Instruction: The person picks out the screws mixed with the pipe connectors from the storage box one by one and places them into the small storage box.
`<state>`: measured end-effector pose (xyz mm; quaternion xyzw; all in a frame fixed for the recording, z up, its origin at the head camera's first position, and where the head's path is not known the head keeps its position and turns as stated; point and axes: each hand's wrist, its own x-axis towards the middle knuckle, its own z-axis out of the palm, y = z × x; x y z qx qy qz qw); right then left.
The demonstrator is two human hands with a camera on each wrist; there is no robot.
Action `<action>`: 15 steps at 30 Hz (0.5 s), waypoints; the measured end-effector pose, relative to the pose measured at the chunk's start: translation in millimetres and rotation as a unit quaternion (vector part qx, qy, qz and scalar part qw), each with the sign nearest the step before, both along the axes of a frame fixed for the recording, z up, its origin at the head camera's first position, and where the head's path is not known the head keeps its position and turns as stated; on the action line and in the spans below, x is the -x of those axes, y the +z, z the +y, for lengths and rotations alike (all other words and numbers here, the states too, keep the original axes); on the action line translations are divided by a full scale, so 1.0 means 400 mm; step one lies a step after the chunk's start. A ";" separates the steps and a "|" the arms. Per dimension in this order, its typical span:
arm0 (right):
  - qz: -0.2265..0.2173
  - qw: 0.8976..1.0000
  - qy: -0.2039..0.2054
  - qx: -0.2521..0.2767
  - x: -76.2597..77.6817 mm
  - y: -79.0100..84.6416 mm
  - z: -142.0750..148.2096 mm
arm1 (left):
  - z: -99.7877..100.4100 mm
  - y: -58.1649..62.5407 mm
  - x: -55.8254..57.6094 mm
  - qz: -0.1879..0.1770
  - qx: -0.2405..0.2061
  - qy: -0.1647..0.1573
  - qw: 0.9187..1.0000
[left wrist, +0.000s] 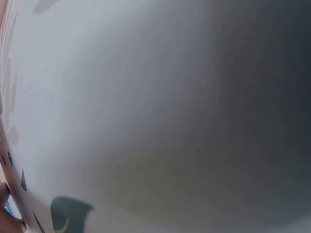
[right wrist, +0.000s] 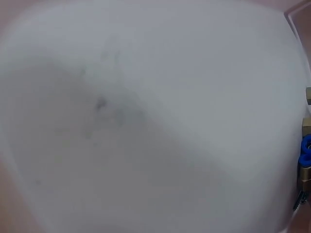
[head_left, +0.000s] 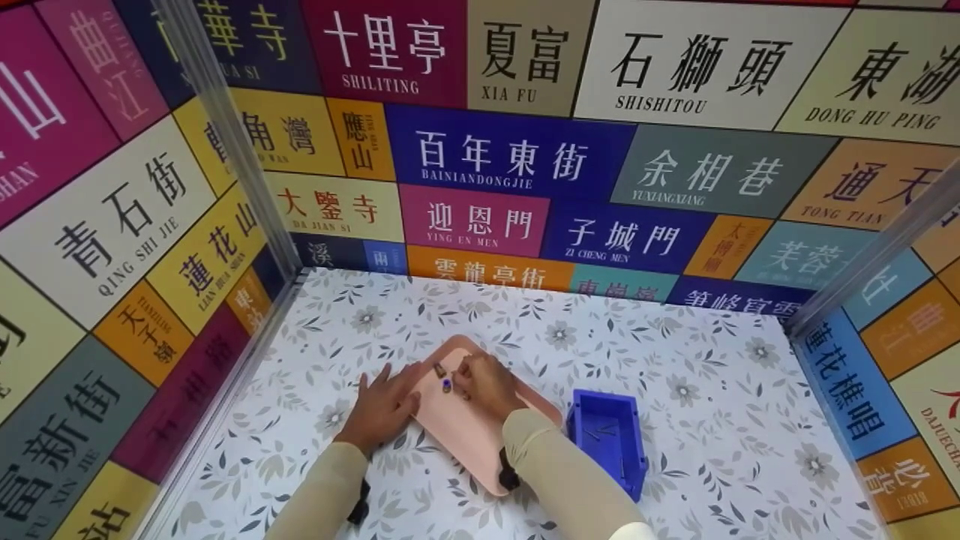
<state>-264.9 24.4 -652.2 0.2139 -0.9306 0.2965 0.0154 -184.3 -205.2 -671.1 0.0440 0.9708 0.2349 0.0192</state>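
A shallow pink tray (head_left: 465, 439) lies at an angle on the table. My left hand (head_left: 381, 411) rests against its left edge, fingers spread and mostly straight. Over the tray, my right hand (head_left: 487, 386) has curled fingers, and its fingertips pinch at a small brass fitting with a blue ring (head_left: 447, 385). Another brass fitting (head_left: 440, 370) lies just beyond it. At the right margin of the right wrist view, brass pieces with blue rings (right wrist: 305, 160) show, one with a dark threaded end beside the skin. The fingers hide part of the grip.
To the right of the tray stands a blue bin (head_left: 641, 450) with several thin metal pieces inside. A flower-patterned white cloth (head_left: 697, 450) covers the table. Walls with coloured signs (head_left: 517, 150) close in the back and sides. Mostly cloth close up fills the left wrist view.
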 end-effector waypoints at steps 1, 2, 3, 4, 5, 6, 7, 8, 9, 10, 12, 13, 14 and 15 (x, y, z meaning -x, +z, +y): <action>0.005 1.000 -0.001 -0.001 -0.001 0.001 -0.001 | 0.000 0.000 0.000 0.002 0.002 -0.001 1.000; 0.009 1.000 -0.002 -0.002 -0.001 0.002 -0.002 | 0.000 -0.001 0.001 0.004 0.003 -0.002 1.000; 0.010 1.000 -0.002 0.001 -0.002 0.004 -0.003 | 0.000 -0.001 0.001 0.004 0.002 -0.002 1.000; 0.009 1.000 -0.001 0.008 -0.002 0.007 -0.004 | 0.000 -0.001 0.001 0.002 0.002 -0.001 1.000; 0.007 1.000 0.000 0.016 -0.002 0.010 -0.004 | 0.001 0.000 0.002 0.000 0.001 0.000 1.000; 0.002 1.000 0.001 0.027 -0.003 0.013 -0.004 | 0.001 0.000 0.002 -0.002 0.001 0.001 1.000; -0.002 0.999 0.003 0.037 -0.003 0.016 -0.003 | 0.002 0.000 0.002 -0.004 0.000 0.001 1.000; -0.008 0.999 0.004 0.050 -0.003 0.019 -0.002 | 0.002 0.000 0.003 -0.008 0.001 0.003 1.000; -0.012 0.998 0.006 0.060 -0.004 0.022 0.000 | 0.002 0.000 0.003 -0.011 0.003 0.004 1.000; -0.018 0.997 0.007 0.072 -0.004 0.024 0.002 | 0.002 -0.001 0.003 -0.015 0.005 0.005 1.000; -0.015 0.996 0.006 0.088 -0.005 0.029 0.006 | 0.002 -0.003 0.003 -0.020 0.006 0.008 1.000; -0.009 0.996 0.006 0.092 -0.005 0.032 0.008 | 0.002 -0.003 0.003 -0.023 0.009 0.009 1.000; -0.002 0.995 0.006 0.097 -0.006 0.035 0.011 | 0.001 -0.004 0.002 -0.023 0.009 0.010 1.000; 0.006 0.995 0.005 0.099 -0.006 0.038 0.014 | 0.000 -0.004 0.002 -0.023 0.007 0.009 1.000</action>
